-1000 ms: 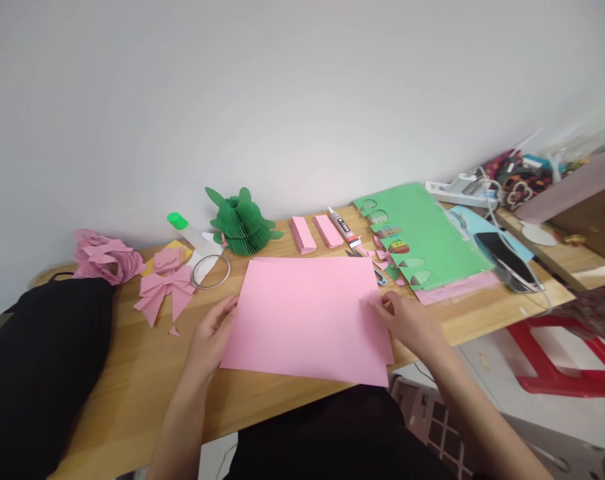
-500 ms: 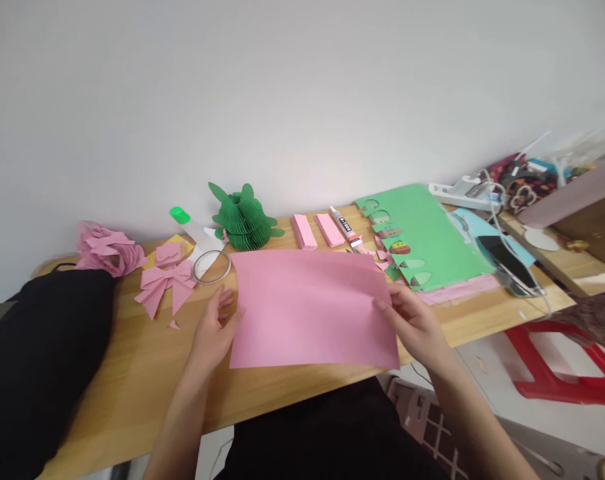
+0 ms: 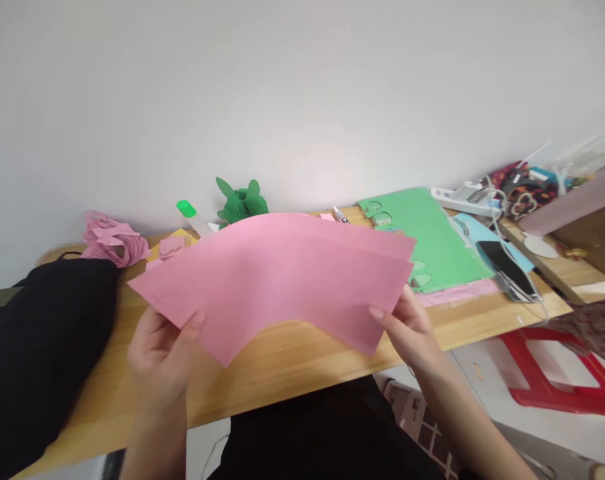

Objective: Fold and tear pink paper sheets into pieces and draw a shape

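Pink paper (image 3: 292, 280) arches above the table between my two hands; a second edge at its right end suggests two layers. My left hand (image 3: 165, 350) pinches its lower left part, thumb on top and fingers underneath. At the lower right corner, my right hand (image 3: 405, 327) grips it the same way, thumb over the front. Behind the paper, partly covered, stand a green honeycomb paper figure (image 3: 242, 205) and a glue stick with a green cap (image 3: 186, 209). A glue tube (image 3: 340, 215) shows only its top end.
Crumpled pink paper (image 3: 115, 240) and a black cloth item (image 3: 57, 347) lie at the left. Toward the right are green card sheets (image 3: 432, 233) with cut-outs, a phone (image 3: 507, 263) with a cable, and a white power strip (image 3: 462, 199). A red stool (image 3: 557, 373) stands below the wooden table (image 3: 282, 373).
The paper has risen off the table and bent into an arch. My left hand has moved left and closed on its edge; my right hand keeps its hold.
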`<control>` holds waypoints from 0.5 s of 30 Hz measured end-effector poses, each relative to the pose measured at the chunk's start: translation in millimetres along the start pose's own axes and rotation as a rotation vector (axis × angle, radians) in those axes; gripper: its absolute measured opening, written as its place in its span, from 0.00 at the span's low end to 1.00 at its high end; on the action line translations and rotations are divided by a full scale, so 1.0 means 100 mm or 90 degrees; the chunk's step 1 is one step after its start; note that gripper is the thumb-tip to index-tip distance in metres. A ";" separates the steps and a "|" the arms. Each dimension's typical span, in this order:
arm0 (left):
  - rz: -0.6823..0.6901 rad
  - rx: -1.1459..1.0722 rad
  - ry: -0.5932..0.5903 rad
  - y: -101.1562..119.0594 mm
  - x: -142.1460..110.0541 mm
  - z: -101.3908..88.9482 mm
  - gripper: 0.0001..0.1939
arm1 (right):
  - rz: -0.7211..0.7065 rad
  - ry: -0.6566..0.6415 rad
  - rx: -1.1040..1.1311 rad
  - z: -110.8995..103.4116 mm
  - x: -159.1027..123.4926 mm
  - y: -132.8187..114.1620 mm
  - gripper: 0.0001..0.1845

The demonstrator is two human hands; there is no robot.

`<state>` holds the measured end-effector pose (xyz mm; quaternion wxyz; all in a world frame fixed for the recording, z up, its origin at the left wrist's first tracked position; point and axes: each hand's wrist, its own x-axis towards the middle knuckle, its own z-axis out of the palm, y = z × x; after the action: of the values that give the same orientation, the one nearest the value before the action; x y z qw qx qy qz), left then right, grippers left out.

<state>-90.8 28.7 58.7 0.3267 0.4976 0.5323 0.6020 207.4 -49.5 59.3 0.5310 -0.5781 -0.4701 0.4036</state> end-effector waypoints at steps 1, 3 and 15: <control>-0.005 0.012 -0.014 0.01 -0.02 0.00 0.19 | -0.007 -0.024 -0.005 0.04 0.00 -0.01 0.20; -0.043 0.064 -0.070 0.01 -0.04 0.00 0.22 | -0.006 -0.054 -0.034 0.12 0.01 0.00 0.21; -0.005 0.145 -0.054 0.11 -0.18 0.20 0.22 | -0.120 -0.100 -0.246 0.32 0.03 0.02 0.18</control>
<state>-65.7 16.3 63.7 0.2925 0.5543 0.5850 0.5148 177.4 -39.3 53.5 0.4079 -0.5894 -0.6304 0.2982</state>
